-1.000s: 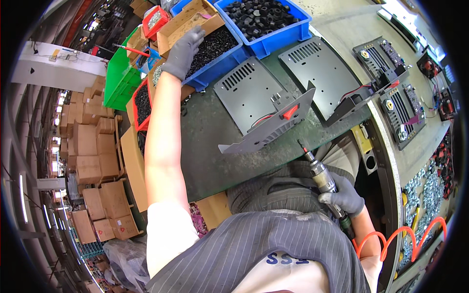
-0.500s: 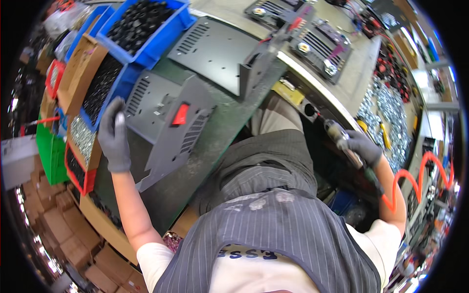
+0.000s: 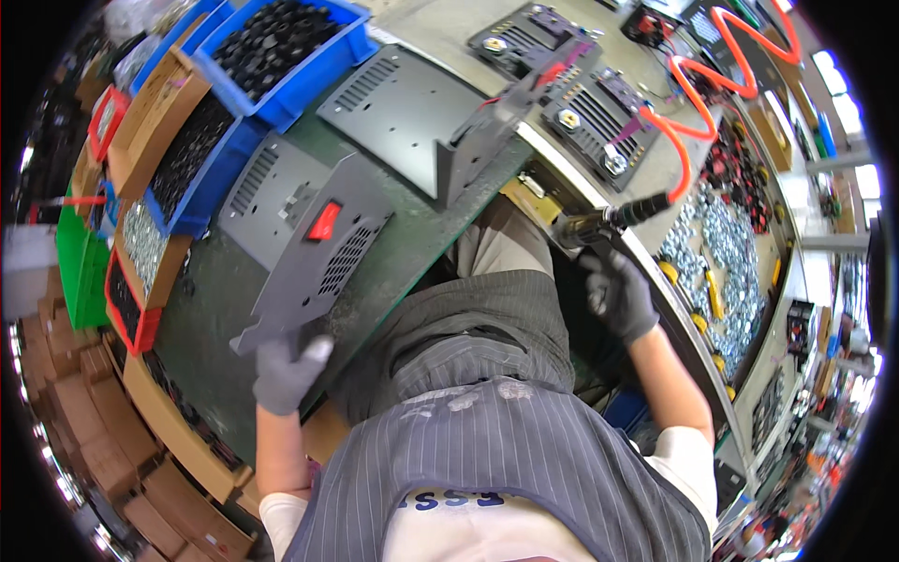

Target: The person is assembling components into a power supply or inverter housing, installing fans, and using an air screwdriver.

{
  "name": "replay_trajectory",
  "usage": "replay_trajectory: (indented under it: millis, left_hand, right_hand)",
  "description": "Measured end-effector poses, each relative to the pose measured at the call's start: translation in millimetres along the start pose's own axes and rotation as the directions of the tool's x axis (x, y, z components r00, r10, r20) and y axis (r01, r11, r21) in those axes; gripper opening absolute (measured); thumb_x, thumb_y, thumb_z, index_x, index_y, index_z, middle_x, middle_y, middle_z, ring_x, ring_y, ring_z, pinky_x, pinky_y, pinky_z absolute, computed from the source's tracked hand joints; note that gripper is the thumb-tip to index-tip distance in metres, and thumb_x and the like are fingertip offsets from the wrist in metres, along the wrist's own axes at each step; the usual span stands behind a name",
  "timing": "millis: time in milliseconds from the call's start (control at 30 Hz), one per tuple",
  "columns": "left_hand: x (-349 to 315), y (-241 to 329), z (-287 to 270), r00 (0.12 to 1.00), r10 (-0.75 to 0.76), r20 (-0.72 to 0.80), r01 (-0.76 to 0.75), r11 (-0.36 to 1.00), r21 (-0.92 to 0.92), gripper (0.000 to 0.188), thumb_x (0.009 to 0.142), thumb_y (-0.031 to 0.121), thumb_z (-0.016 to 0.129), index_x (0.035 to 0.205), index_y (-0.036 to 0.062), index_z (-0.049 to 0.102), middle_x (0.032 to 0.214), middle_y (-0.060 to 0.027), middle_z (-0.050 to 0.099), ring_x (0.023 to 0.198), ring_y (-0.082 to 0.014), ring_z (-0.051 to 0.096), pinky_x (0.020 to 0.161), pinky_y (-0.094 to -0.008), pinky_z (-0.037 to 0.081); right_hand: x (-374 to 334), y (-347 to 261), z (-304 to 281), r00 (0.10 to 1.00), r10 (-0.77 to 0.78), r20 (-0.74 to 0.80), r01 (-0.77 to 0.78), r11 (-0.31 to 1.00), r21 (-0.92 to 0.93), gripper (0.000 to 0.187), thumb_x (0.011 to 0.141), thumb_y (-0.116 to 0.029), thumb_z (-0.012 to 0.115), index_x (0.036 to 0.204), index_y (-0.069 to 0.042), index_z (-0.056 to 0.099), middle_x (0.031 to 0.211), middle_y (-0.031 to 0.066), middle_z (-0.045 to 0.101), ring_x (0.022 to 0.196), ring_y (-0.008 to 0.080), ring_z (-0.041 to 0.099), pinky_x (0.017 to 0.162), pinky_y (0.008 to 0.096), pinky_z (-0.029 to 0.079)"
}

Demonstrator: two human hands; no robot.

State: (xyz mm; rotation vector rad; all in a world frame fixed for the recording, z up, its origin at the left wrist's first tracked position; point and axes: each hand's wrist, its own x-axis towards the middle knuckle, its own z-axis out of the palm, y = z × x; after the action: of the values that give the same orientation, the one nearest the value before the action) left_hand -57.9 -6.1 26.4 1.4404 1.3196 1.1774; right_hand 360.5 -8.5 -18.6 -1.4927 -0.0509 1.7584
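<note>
My left hand (image 3: 288, 377), in a grey glove, is at the lower corner of a bent grey metal panel (image 3: 314, 253) with a red rocker switch (image 3: 325, 221). Its thumb stands apart; the other fingers are partly hidden at the panel's edge, and I cannot tell whether they press on it. My gloved right hand (image 3: 620, 295) is just below an air screwdriver (image 3: 590, 228), fingers loosely bent and apart. The tool lies at the bench's front edge by the round holder, its black end joined to an orange coiled hose (image 3: 688, 131).
A second bent panel (image 3: 393, 117) stands farther back on the green bench mat. Blue bins (image 3: 281, 80) of black parts and a red bin (image 3: 131, 309) are at the left. Two slotted plates with brass fittings (image 3: 599, 122) and heaps of silver hardware (image 3: 716, 253) are at the right.
My left hand has moved from beside the bins down to the panel's near corner. My right hand has come inward and let go of the air screwdriver; its hose now runs from above.
</note>
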Motion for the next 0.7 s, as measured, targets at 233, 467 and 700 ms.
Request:
replay_trajectory:
  millis: [233,467,700]
  left_hand:
    - [1.9,-17.0,29.5,0.906,0.011,-0.423,0.051,0.990,0.133,0.033,0.076,0.018,0.068,0.102,0.0001,0.059,0.090,-0.0050,0.062,0.086,-0.0176,0.058,0.084,-0.0328,0.043]
    - [-36.7,-10.4,-75.4,0.661,0.018,-0.750,-0.265,0.941,-0.211,0.048,0.085,0.043,0.056,0.111,0.0024,0.053,0.104,-0.0086,0.057,0.093,-0.0187,0.056,0.083,-0.0334,0.045]
    - [-100.2,-44.8,-155.7,0.998,0.055,0.001,0.010,-0.155,-0.988,0.058,0.085,0.039,0.057,0.132,0.0078,0.042,0.112,-0.0200,0.056,0.096,-0.0281,0.056,0.076,-0.0372,0.047]
  right_hand:
    - [28.2,23.4,83.4,0.578,-0.652,0.491,0.798,0.324,-0.508,0.030,0.087,-0.015,0.053,0.113,0.001,0.054,0.091,0.0072,0.058,0.082,0.0140,0.056,0.074,0.0256,0.045]
    - [78.9,-48.1,148.9,0.263,-0.895,0.359,0.960,0.206,-0.189,0.052,0.093,-0.035,0.045,0.131,0.001,0.040,0.122,0.0140,0.050,0.111,0.0241,0.049,0.097,0.0357,0.038]
    - [120.7,-62.1,150.3,0.498,-0.745,0.443,0.867,0.422,-0.265,0.055,0.093,-0.047,0.040,0.127,-0.005,0.045,0.119,0.0114,0.053,0.107,0.0215,0.053,0.088,0.0352,0.045]
